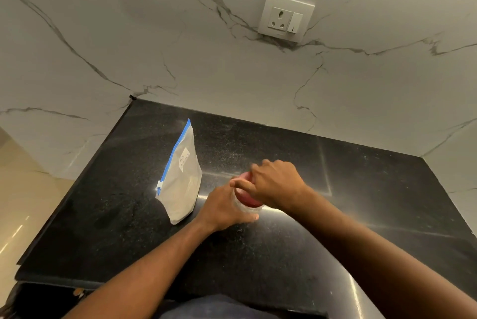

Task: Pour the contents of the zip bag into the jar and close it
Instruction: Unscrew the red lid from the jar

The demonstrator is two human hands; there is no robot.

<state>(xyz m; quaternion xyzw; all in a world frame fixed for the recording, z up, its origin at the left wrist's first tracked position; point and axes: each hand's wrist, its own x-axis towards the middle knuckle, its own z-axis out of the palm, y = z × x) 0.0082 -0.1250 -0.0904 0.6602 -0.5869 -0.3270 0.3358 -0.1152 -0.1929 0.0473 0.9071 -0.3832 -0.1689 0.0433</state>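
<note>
A clear zip bag [182, 176] with a blue slider strip and a small white label stands upright on the black counter [129, 215], holding pale powder. Just right of it is a clear jar [242, 206] with a red lid [246, 200], mostly hidden by my hands. My left hand [223, 206] wraps around the jar's body from the left. My right hand [276, 185] grips the red lid from above. The jar's inside is hidden.
A marble wall rises behind the counter and on the left, with a white power socket [285, 17] high up. The counter's left edge drops to a beige floor [23, 205]. The front edge runs below my forearms.
</note>
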